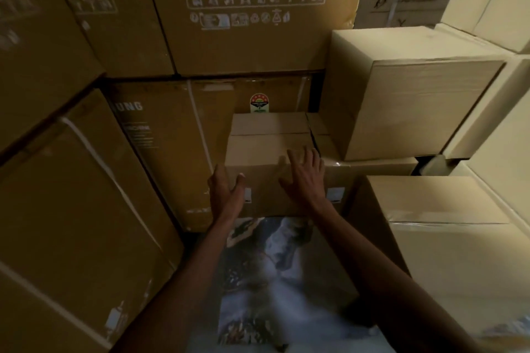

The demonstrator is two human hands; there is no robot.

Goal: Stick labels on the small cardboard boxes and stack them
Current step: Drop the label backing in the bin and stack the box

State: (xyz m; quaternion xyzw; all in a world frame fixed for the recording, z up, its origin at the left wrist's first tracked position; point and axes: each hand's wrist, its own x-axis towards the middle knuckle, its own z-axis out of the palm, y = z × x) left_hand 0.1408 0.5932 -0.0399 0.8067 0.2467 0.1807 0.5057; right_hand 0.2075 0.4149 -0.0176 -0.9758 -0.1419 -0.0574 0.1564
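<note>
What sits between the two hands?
In the head view, the small cardboard box lies between the left hand and right hand, both touching it.

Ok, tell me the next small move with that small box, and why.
Probably nudge the small brown cardboard box flush against the neighbouring box: the left hand cups its left corner, the right hand lies flat on top, and its white label is already on.
</note>
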